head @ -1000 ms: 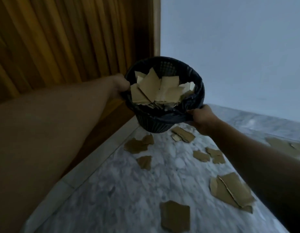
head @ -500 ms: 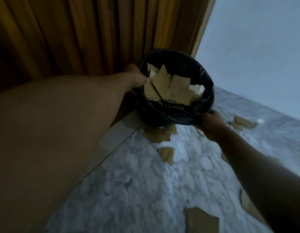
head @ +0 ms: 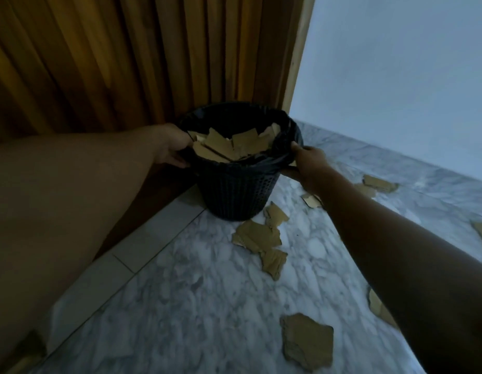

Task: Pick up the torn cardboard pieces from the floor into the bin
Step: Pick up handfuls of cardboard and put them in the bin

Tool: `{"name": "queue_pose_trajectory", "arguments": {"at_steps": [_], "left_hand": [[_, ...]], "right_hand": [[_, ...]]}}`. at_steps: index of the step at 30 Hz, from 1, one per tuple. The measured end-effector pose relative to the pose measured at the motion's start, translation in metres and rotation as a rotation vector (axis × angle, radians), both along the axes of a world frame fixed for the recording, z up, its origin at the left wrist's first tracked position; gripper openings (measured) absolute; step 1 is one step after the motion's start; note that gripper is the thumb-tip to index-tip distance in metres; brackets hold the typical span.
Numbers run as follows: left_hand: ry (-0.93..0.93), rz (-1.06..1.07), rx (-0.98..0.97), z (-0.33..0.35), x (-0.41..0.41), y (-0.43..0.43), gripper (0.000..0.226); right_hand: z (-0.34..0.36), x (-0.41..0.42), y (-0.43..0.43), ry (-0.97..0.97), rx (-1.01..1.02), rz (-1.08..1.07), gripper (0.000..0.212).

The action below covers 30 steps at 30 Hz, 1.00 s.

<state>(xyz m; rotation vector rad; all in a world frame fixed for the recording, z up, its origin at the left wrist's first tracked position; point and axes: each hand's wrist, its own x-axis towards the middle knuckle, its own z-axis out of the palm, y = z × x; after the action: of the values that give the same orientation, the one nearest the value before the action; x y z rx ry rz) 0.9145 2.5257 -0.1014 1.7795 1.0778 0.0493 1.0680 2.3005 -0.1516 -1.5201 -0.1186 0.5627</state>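
Note:
A black mesh bin [head: 236, 194] with a black liner stands on the marble floor by the wooden wall, full of torn cardboard pieces [head: 234, 145]. My left hand [head: 171, 148] grips its left rim and my right hand [head: 306, 161] grips its right rim. Several torn brown pieces lie loose on the floor: a cluster [head: 257, 236] just in front of the bin, a large piece [head: 307, 341] nearer me, and more [head: 379, 183] at the right beyond my right arm.
A ribbed wooden wall [head: 126, 63] rises behind the bin, with a pale wall [head: 396, 76] to the right. A light tile strip [head: 142, 238] runs along the wooden wall's foot. The marble floor [head: 202, 306] stretches toward me.
The bin, held tilted and raised in both hands before, now stands upright on the floor by the wooden wall. Both hands still hold its rim.

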Motion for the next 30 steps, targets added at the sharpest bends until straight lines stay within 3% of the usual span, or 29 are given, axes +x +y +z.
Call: {"name": "queue_pose_trajectory", "arguments": {"at_steps": [1, 3, 4, 6, 7, 10, 15, 19, 22, 24, 27, 30], "left_hand": [[0.033, 0.002, 0.086, 0.002, 0.003, -0.003, 0.013], [0.153, -0.033, 0.472, 0.005, 0.009, -0.004, 0.042], [0.180, -0.073, 0.736, 0.008, 0.012, -0.009, 0.048], [0.051, -0.238, 1.142, 0.011, 0.016, -0.028, 0.041], [-0.031, -0.359, 1.213, 0.009, 0.017, -0.041, 0.035], [-0.116, -0.611, 1.154, -0.029, 0.017, -0.094, 0.026], [-0.118, -0.245, 1.313, -0.093, 0.019, -0.133, 0.035], [-0.338, -0.338, 1.479, -0.118, 0.014, -0.137, 0.045], [-0.396, -0.560, 1.455, -0.166, -0.007, -0.149, 0.041], [-0.180, -0.609, 1.281, -0.206, -0.018, -0.145, 0.036], [0.146, -0.426, 0.857, -0.247, -0.015, -0.131, 0.038], [0.272, -0.244, 0.603, -0.253, 0.001, -0.121, 0.045]], "right_hand": [[-0.003, -0.003, -0.004, 0.002, 0.031, -0.002, 0.023], [-0.011, -0.011, -0.015, -0.002, 0.054, -0.034, 0.023], [-0.018, -0.015, -0.023, -0.006, 0.029, -0.051, 0.023], [-0.037, -0.026, -0.041, -0.029, -0.110, -0.022, 0.037], [-0.048, -0.033, -0.051, -0.045, -0.206, 0.032, 0.043], [-0.088, -0.059, -0.083, -0.131, -0.505, 0.311, 0.042], [-0.153, -0.103, -0.114, -0.381, -0.906, 0.616, 0.053], [-0.173, -0.113, -0.122, -0.497, -0.958, 0.667, 0.050], [-0.180, -0.107, -0.115, -0.555, -0.989, 0.640, 0.057], [-0.185, -0.104, -0.109, -0.621, -1.029, 0.688, 0.062], [-0.195, -0.102, -0.103, -0.718, -1.124, 0.784, 0.064], [-0.205, -0.103, -0.102, -0.804, -1.164, 0.762, 0.060]]}}
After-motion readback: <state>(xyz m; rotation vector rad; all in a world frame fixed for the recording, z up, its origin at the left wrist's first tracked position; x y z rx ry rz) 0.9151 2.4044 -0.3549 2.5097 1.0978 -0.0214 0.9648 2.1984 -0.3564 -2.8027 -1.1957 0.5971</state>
